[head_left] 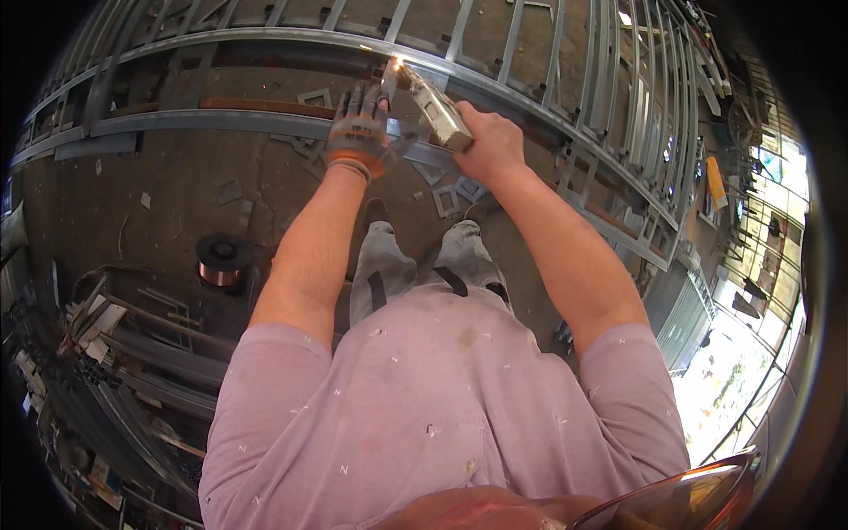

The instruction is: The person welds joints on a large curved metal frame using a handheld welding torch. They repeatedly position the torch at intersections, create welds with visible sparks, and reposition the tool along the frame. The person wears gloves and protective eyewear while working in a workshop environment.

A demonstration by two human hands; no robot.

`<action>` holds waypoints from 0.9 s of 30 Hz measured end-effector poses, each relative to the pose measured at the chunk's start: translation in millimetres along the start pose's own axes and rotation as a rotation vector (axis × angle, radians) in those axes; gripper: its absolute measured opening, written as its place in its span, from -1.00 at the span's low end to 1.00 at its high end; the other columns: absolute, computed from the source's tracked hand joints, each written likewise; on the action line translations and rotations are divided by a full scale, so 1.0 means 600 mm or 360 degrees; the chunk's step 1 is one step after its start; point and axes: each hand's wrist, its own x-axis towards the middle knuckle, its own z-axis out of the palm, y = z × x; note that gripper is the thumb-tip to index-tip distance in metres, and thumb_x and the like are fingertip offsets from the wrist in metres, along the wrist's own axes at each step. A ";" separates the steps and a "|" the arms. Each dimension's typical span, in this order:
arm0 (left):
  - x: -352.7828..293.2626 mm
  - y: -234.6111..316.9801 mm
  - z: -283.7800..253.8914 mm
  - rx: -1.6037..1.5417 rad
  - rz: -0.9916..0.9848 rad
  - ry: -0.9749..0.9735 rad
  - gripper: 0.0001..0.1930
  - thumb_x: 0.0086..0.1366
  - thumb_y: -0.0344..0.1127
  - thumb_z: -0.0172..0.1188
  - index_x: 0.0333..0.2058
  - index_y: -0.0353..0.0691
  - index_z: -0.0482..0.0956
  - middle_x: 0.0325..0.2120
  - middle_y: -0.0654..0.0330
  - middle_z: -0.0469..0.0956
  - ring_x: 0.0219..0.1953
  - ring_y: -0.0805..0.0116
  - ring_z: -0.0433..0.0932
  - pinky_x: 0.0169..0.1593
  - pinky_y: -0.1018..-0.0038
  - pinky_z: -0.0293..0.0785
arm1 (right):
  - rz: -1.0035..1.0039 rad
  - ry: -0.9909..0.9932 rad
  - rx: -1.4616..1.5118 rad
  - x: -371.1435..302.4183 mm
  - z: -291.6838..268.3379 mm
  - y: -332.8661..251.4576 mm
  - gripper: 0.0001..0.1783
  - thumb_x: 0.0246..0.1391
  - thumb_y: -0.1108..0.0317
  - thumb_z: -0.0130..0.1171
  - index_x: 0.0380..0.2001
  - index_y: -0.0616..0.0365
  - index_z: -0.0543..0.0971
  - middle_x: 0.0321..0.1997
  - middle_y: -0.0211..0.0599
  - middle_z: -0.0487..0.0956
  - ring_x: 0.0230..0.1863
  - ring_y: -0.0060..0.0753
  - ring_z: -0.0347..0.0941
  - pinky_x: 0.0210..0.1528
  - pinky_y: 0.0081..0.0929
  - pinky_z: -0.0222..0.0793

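My right hand [492, 137], bare, is closed around the near end of a boxy, light-coloured welding gun [439, 110]. A bright glowing spot shows at its far tip, by the long metal rail [309, 37] of a barred frame. My left hand [360, 124] wears a grey and orange work glove. It lies with fingers stretched out, pointing toward the rail, over the nearer metal bar [238, 121]. Beside its fingertips a small flat metal piece [389, 79] reaches toward the glowing spot. The contact under the left palm is hidden.
Several square metal plates with cut-out centres [446, 200] lie on the floor near my feet. A black spool of copper-coloured wire [221, 261] stands at left. Long metal profiles [168, 380] are stacked at lower left. More barred frames [636, 79] extend to the right.
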 end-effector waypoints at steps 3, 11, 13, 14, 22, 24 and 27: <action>-0.001 0.007 -0.006 -0.0011 -0.0027 -0.0119 0.06 0.30 0.56 0.20 0.49 -0.20 0.46 0.60 0.00 0.28 0.61 -0.06 0.29 0.65 0.01 0.13 | -0.0008 0.0025 0.0005 -0.001 0.003 0.004 -0.61 0.08 0.14 0.46 -0.07 -0.09 0.57 -0.20 -0.14 0.80 -0.07 0.13 0.77 -0.05 0.08 0.65; -0.001 -0.008 0.031 0.0098 0.0044 -0.0016 0.05 0.29 0.56 0.22 0.44 -0.26 0.52 0.57 -0.04 0.30 0.61 -0.17 0.25 0.68 -0.02 0.06 | 0.0049 -0.0083 -0.0036 0.002 -0.001 -0.001 -0.62 0.07 0.13 0.48 -0.12 -0.03 0.57 -0.20 -0.11 0.80 -0.07 0.12 0.77 -0.05 0.07 0.67; -0.004 -0.009 0.035 0.0088 0.0055 0.0026 0.05 0.29 0.55 0.23 0.43 -0.26 0.52 0.56 -0.04 0.32 0.61 -0.18 0.25 0.68 -0.02 0.06 | 0.0056 -0.0097 -0.0044 0.001 -0.003 -0.002 -0.61 0.07 0.12 0.48 -0.12 -0.03 0.57 -0.19 -0.11 0.80 -0.07 0.12 0.77 -0.06 0.07 0.67; -0.004 -0.009 0.035 0.0083 0.0061 0.0048 0.04 0.29 0.55 0.24 0.43 -0.26 0.52 0.56 -0.04 0.32 0.61 -0.19 0.25 0.68 -0.02 0.06 | 0.0054 -0.0088 -0.0043 0.001 -0.002 -0.002 -0.61 0.07 0.12 0.48 -0.12 -0.03 0.57 -0.19 -0.11 0.80 -0.07 0.12 0.77 -0.06 0.07 0.67; -0.002 0.002 0.011 -0.0028 -0.0025 -0.0015 0.05 0.27 0.54 0.26 0.46 -0.22 0.50 0.58 -0.10 0.28 0.61 -0.14 0.26 0.61 -0.03 0.19 | 0.0069 -0.0090 -0.0036 0.000 0.003 0.003 -0.57 0.07 0.10 0.49 -0.07 -0.05 0.56 -0.19 -0.12 0.80 -0.06 0.11 0.77 -0.07 0.06 0.66; -0.001 0.005 0.010 0.0052 -0.0056 -0.0120 0.10 0.27 0.58 0.22 0.51 -0.20 0.44 0.61 -0.10 0.24 0.60 -0.11 0.29 0.58 -0.05 0.24 | 0.0060 -0.0098 -0.0056 -0.020 -0.010 0.011 -0.54 0.04 0.10 0.52 -0.06 -0.06 0.55 -0.19 -0.13 0.79 -0.05 0.11 0.77 -0.07 0.07 0.66; -0.002 0.003 0.007 0.0079 -0.0053 -0.0152 0.11 0.29 0.60 0.17 0.54 -0.17 0.40 0.62 -0.09 0.22 0.60 -0.11 0.30 0.58 -0.05 0.22 | 0.0071 -0.0096 -0.0068 -0.045 -0.008 0.047 -0.47 -0.01 0.08 0.57 -0.04 -0.08 0.54 -0.19 -0.14 0.79 -0.06 0.11 0.76 -0.07 0.08 0.66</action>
